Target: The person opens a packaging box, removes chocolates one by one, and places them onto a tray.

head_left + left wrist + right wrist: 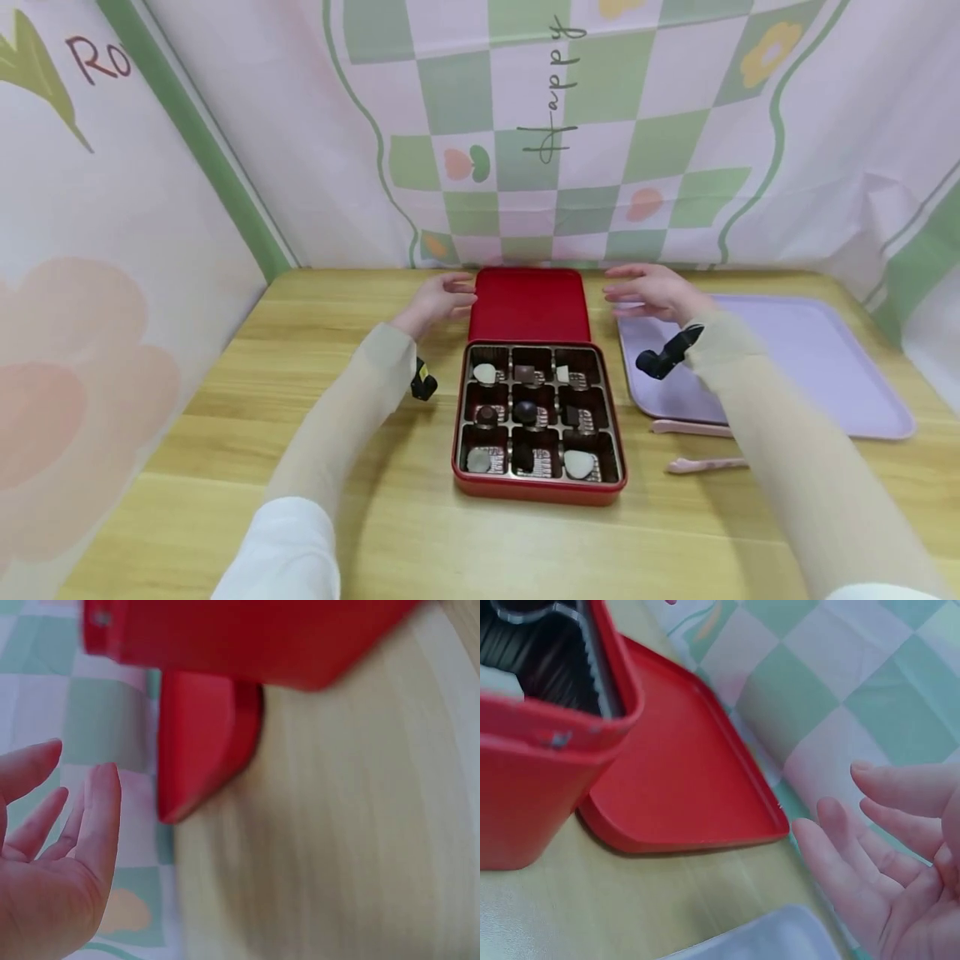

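A red tin box (540,490) stands on the wooden table, its divided insert holding several dark and white chocolates, one to a compartment. Its red lid (531,304) lies behind it, inner side up. Left of the lid is my left hand (441,298), fingers loosely bent; the left wrist view shows that hand (64,855) apart from the lid (199,742) with nothing in it. My right hand (651,292) is right of the lid, over the corner of a lilac tray (795,358). In the right wrist view its fingers (855,862) are spread and hold nothing.
Two pink utensils, one handle (690,427) along the tray's front edge and another (705,465) nearer me, lie partly under my right forearm. A checked cloth curtain (525,167) hangs along the table's back edge, and another cloth (112,292) hangs on the left.
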